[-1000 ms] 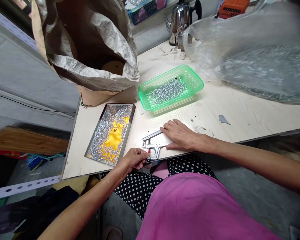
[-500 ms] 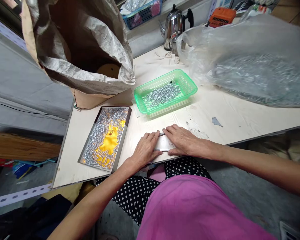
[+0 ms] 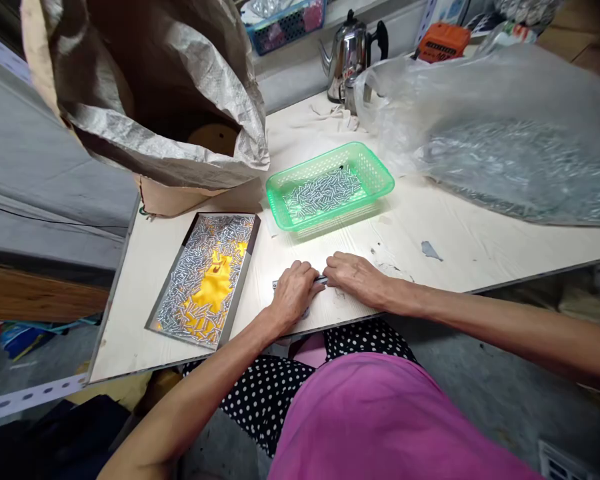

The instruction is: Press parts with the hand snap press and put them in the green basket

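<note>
A narrow metal strip [image 3: 321, 279] spans the gap between my two hands near the table's front edge. My left hand [image 3: 296, 291] is closed around its left part, and a short end sticks out on the far side of the fingers. My right hand [image 3: 354, 277] has its fingers curled on the strip's right end. To the left lies a shallow tray [image 3: 240, 293] with many small metal pins over a yellow surface. Behind my hands stands a green basket [image 3: 283, 220] holding more such pins.
A large open sack [image 3: 180, 167] stands at the back left. A steel kettle [image 3: 349, 57] is at the back. A clear plastic bag [image 3: 520, 160] of metal pieces fills the right side, near an orange box [image 3: 443, 42]. A grey scrap [image 3: 431, 251] lies on the table.
The flat, wider metal face between my hands no longer shows; only a thin strip does. My fingers have curled in more, and my left hand has shifted slightly. The view has moved a little.
</note>
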`<act>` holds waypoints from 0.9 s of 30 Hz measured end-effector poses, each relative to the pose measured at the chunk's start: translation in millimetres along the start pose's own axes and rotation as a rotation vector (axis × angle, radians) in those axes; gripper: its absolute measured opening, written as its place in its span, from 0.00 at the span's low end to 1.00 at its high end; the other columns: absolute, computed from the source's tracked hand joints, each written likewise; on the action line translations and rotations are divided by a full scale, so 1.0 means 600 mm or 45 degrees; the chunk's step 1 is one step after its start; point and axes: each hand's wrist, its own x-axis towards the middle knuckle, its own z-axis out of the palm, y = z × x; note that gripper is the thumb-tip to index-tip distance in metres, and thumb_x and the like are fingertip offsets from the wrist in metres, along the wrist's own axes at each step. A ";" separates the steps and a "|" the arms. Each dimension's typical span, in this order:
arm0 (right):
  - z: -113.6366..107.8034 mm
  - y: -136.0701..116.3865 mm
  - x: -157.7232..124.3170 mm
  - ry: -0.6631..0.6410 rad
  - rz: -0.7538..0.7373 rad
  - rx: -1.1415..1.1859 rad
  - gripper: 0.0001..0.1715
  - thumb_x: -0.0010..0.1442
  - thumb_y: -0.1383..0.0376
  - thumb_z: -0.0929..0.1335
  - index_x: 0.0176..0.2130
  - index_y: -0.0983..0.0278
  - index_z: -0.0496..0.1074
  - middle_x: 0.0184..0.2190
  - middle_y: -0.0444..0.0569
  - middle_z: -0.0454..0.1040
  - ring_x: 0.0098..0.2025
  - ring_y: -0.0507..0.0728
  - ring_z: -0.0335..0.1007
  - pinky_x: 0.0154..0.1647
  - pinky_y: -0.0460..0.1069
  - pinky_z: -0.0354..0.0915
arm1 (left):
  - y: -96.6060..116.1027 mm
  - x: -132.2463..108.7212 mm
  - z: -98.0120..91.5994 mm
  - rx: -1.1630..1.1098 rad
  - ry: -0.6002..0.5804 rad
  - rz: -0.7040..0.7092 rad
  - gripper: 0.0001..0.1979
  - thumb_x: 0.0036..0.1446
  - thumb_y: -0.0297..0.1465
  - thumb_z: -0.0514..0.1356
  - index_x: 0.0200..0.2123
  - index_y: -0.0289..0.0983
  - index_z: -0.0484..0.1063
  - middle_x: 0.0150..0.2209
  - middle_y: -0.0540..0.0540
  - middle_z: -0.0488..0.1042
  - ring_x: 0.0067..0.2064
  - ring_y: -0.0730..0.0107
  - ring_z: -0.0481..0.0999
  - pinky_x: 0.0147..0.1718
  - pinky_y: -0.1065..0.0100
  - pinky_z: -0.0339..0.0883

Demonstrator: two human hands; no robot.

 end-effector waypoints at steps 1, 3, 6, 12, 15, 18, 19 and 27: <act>-0.001 0.001 -0.002 0.029 0.008 0.001 0.09 0.64 0.69 0.64 0.36 0.68 0.73 0.36 0.53 0.72 0.40 0.59 0.64 0.41 0.52 0.60 | 0.000 -0.001 0.001 0.006 0.019 -0.006 0.11 0.64 0.37 0.57 0.42 0.34 0.71 0.41 0.42 0.72 0.45 0.59 0.69 0.43 0.60 0.66; -0.005 0.009 -0.007 0.096 0.012 0.016 0.10 0.62 0.65 0.68 0.42 0.69 0.73 0.40 0.55 0.72 0.43 0.60 0.63 0.43 0.52 0.60 | 0.002 -0.009 0.007 0.009 0.093 -0.029 0.16 0.62 0.38 0.59 0.48 0.33 0.69 0.45 0.40 0.72 0.47 0.56 0.69 0.45 0.57 0.67; -0.009 0.029 -0.009 0.133 -0.057 0.059 0.29 0.56 0.54 0.72 0.49 0.70 0.70 0.45 0.58 0.70 0.46 0.63 0.62 0.45 0.54 0.60 | 0.015 -0.034 0.029 -0.017 0.287 -0.072 0.22 0.61 0.36 0.59 0.56 0.32 0.63 0.55 0.34 0.68 0.55 0.52 0.67 0.52 0.52 0.66; 0.000 0.055 0.020 0.130 -0.030 0.053 0.15 0.67 0.61 0.62 0.44 0.67 0.73 0.40 0.55 0.72 0.43 0.61 0.64 0.41 0.53 0.58 | 0.063 -0.083 0.089 -0.126 0.457 0.035 0.25 0.64 0.36 0.56 0.61 0.35 0.59 0.64 0.33 0.60 0.67 0.49 0.55 0.62 0.45 0.56; 0.004 0.057 0.049 0.183 0.032 0.022 0.12 0.66 0.65 0.63 0.38 0.67 0.74 0.38 0.54 0.73 0.43 0.60 0.64 0.41 0.52 0.57 | 0.074 -0.091 0.098 -0.229 0.433 0.060 0.25 0.64 0.40 0.55 0.61 0.36 0.60 0.62 0.34 0.64 0.66 0.51 0.58 0.62 0.45 0.55; -0.006 0.039 0.076 0.176 0.108 -0.045 0.11 0.65 0.66 0.63 0.38 0.68 0.74 0.38 0.55 0.73 0.43 0.60 0.63 0.41 0.52 0.56 | 0.072 -0.090 0.097 -0.288 0.430 0.058 0.27 0.63 0.44 0.55 0.60 0.35 0.61 0.61 0.33 0.66 0.66 0.50 0.59 0.63 0.45 0.53; -0.011 0.026 0.083 0.177 0.099 -0.083 0.10 0.65 0.67 0.64 0.39 0.68 0.75 0.38 0.55 0.73 0.43 0.61 0.63 0.41 0.53 0.55 | 0.071 -0.089 0.096 -0.296 0.438 0.062 0.29 0.62 0.45 0.55 0.60 0.34 0.61 0.61 0.33 0.65 0.66 0.49 0.58 0.63 0.44 0.53; 0.000 -0.104 0.111 0.051 -0.732 -0.026 0.08 0.62 0.65 0.68 0.31 0.62 0.75 0.37 0.50 0.71 0.43 0.59 0.58 0.38 0.52 0.52 | 0.094 -0.156 0.073 -0.354 0.441 0.407 0.16 0.66 0.38 0.54 0.50 0.35 0.70 0.46 0.39 0.77 0.50 0.62 0.76 0.51 0.62 0.70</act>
